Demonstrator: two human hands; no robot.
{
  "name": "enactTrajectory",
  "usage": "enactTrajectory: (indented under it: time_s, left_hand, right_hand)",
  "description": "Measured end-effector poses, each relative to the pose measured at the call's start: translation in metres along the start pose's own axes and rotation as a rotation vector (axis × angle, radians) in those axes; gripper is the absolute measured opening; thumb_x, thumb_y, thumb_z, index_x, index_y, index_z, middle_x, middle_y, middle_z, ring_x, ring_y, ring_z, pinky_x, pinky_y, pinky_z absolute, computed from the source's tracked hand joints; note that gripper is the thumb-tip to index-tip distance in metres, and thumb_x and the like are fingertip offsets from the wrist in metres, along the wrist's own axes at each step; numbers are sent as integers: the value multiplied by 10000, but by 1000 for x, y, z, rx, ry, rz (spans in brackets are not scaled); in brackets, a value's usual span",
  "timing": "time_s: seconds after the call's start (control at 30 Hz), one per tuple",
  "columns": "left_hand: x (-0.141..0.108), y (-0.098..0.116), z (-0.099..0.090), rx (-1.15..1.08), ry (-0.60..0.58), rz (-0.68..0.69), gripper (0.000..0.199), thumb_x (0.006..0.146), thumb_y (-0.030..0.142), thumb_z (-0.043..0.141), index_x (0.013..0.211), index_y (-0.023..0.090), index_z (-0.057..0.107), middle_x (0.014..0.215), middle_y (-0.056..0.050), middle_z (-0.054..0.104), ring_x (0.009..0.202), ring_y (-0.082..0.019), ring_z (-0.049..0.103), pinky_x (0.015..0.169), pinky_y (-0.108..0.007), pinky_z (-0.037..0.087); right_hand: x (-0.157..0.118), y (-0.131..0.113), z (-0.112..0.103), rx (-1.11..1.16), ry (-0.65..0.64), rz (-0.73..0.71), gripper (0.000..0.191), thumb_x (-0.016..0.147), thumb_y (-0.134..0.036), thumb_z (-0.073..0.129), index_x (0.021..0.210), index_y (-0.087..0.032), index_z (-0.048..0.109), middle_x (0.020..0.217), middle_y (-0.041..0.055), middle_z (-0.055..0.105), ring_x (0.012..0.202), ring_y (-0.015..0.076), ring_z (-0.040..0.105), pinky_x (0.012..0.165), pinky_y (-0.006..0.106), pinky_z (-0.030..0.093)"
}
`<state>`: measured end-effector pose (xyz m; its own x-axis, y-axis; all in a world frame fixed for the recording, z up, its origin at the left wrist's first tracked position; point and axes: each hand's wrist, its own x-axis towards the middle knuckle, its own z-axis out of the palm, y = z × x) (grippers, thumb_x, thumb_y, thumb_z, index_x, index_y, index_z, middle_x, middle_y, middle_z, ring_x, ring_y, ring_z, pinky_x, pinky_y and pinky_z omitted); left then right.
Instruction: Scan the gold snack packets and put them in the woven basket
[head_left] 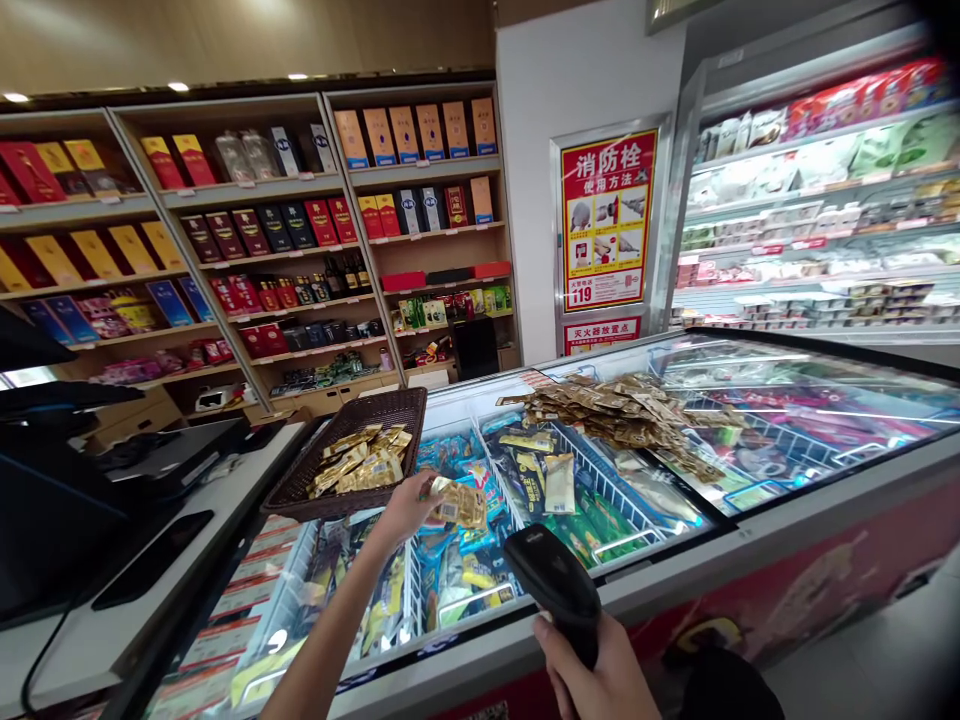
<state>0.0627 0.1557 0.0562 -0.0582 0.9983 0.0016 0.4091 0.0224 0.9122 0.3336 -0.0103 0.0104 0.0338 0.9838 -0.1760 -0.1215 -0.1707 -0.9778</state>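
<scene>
My left hand (409, 512) pinches a gold foil packet (463, 504) with a pale label on it, above the freezer's glass top. In my right hand (592, 672) is a black barcode scanner (553, 580), its head tilted toward the packet and apart from it. Just behind my left hand, a dark brown woven basket (300, 488) holds several similar gold packets (367, 460). A large heap of gold packets (626, 412) lies on the glass to the right of centre.
Beneath the glass, the chest freezer (750, 535) has white wire baskets of wrapped goods. A counter (161, 565) with a monitor (52, 480) and a black phone-like slab (154, 560) stands at left. Shelves of boxes (277, 240) and a lit chiller (825, 220) stand behind.
</scene>
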Motion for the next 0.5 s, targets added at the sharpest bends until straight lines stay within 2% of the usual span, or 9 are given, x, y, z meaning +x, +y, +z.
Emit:
enactTrajectory:
  time_s: [0.13, 0.23, 0.33, 0.5]
  left_hand:
    - [-7, 5, 6, -206, 126, 38, 493, 561, 484, 881, 891, 193, 658, 744, 10, 589, 712, -190, 607, 705, -426, 650]
    - [-12, 8, 10, -349, 158, 81, 486, 565, 500, 906, 818, 191, 630, 683, 51, 555, 644, -124, 545, 806, -432, 648]
    - [-17, 11, 13, -511, 177, 109, 482, 586, 478, 925, 814, 191, 611, 641, 72, 545, 605, -97, 522, 844, -444, 648]
    - [-21, 15, 18, -755, 194, 86, 434, 628, 326, 927, 911, 187, 628, 718, 49, 629, 695, -133, 653, 889, -481, 650]
  right_hand:
    - [9, -19, 6, -50, -163, -41, 542, 805, -709, 701, 870, -177, 623, 451, -39, 518, 423, 184, 565, 460, 285, 451]
    - [15, -25, 16, -19, -130, -86, 525, 804, -685, 711, 883, -178, 601, 446, -65, 483, 392, 164, 523, 432, 275, 415]
    - [18, -28, 27, 19, -81, -102, 543, 780, -689, 731, 901, -176, 598, 461, -77, 476, 364, 141, 478, 409, 263, 378]
    - [18, -33, 34, 39, -127, -108, 562, 786, -702, 726, 903, -161, 627, 439, -77, 451, 352, 133, 457, 391, 254, 362]
